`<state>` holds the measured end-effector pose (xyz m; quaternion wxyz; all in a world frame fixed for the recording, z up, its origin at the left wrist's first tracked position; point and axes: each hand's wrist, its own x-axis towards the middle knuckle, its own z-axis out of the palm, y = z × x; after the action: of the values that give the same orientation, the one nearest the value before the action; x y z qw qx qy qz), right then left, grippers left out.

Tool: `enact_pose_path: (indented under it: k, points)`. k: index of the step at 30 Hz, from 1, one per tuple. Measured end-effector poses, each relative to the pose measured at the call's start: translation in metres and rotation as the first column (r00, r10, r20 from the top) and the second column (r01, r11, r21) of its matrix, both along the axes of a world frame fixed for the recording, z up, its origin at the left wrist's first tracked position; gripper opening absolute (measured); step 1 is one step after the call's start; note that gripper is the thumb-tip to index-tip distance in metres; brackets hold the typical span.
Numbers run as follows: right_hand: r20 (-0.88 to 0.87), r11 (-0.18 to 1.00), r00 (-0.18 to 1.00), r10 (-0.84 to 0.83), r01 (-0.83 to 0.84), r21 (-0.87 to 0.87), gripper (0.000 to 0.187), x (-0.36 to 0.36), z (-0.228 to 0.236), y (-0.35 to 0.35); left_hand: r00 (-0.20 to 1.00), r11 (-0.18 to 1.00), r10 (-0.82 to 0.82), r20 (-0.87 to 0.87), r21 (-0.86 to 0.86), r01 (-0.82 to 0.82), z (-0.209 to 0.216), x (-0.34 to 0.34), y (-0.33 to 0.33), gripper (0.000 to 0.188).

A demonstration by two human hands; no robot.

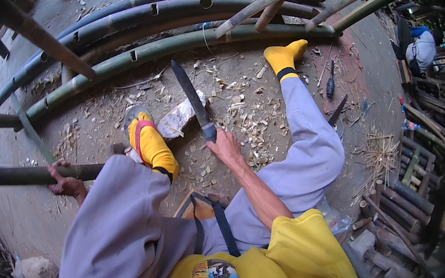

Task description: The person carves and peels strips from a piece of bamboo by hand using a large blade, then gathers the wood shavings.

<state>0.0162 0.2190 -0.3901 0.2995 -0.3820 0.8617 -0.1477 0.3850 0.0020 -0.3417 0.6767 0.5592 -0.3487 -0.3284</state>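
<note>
My right hand (pixel 225 146) grips the handle of a long dark machete (pixel 193 98). Its blade points up and away over a pale chopping block (pixel 178 119) on the ground. My left hand (pixel 66 181) is closed around a dark bamboo pole (pixel 15 173) that runs off to the left. I sit on the ground in grey trousers, a yellow shirt and yellow socks. My left foot (pixel 149 146) wears a sandal beside the block. My right leg stretches toward the long bamboo stems.
Several long green bamboo stems (pixel 150 50) with cut slots lie across the ground ahead. Wood chips (pixel 248 114) litter the concrete. A screwdriver-like tool (pixel 330 84) lies right of my right foot. Short bamboo pieces (pixel 412 192) are stacked at right. A person (pixel 422 48) sits far right.
</note>
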Motion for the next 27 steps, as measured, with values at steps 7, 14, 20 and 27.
enact_pose_path:
  k: [7, 14, 20, 27]
  points:
    - [-0.343, 0.639, 0.915, 0.215, -0.397, -0.659, 0.039, -0.012, 0.085, -0.232, 0.996, 0.952, 0.067, 0.053, -0.302, -0.048, 0.029, 0.014, -0.058, 0.027]
    - [-0.672, 0.756, 0.610, 0.420, -0.645, -0.112, 0.060, -0.019, 0.026, -0.407, 0.975, 0.969, -0.210, 0.069, -0.118, 0.218, 0.016, 0.015, -0.086, 0.030]
    - [-0.817, 0.686, 0.435, 0.379, -0.725, -0.068, 0.030, -0.072, -0.010, -0.420, 0.964, 0.963, -0.237, 0.122, -0.104, 0.250, 0.026, 0.003, -0.069, 0.029]
    - [-0.769, 0.853, 0.478, 0.424, -0.496, 0.162, 0.063, -0.172, 0.005, -0.386, 0.973, 0.966, -0.204, 0.105, -0.143, 0.218, 0.027, -0.004, -0.059, 0.028]
